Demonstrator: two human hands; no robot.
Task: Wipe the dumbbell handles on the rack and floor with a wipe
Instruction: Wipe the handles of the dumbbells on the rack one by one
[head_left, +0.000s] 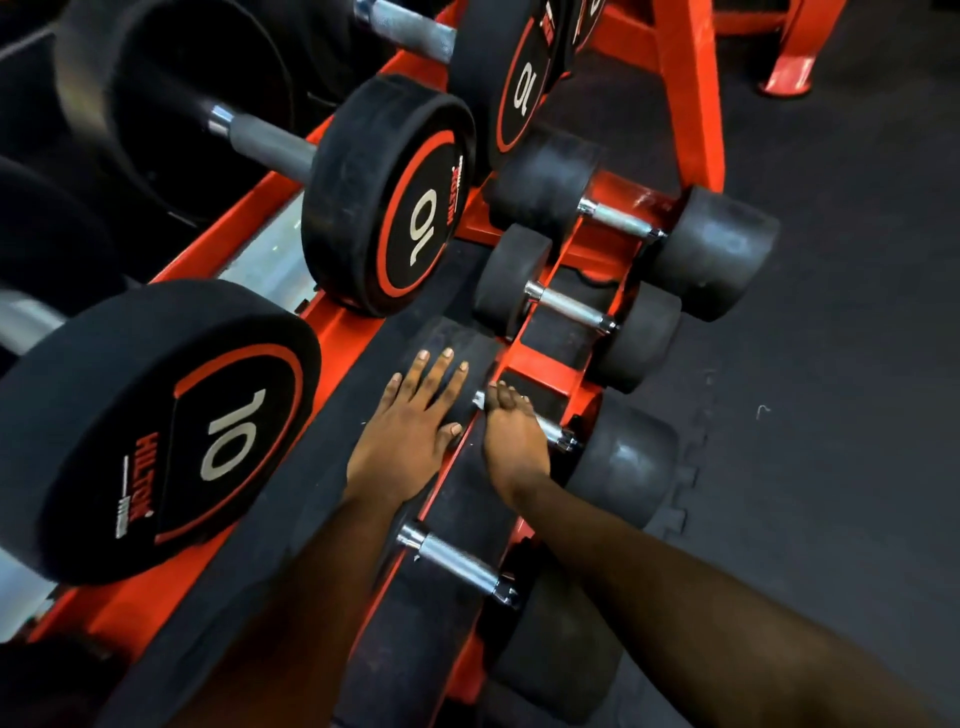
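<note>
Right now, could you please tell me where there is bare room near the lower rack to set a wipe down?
The floor mat right of the lower dumbbells lies bare, as does the black strip between them and the 10 dumbbells. The lower row is crowded: heads sit close, leaving only short handle gaps over the orange rack.

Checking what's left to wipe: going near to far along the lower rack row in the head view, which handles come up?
nearest handle → second handle, gripped by the right hand → third handle → farthest handle
</note>
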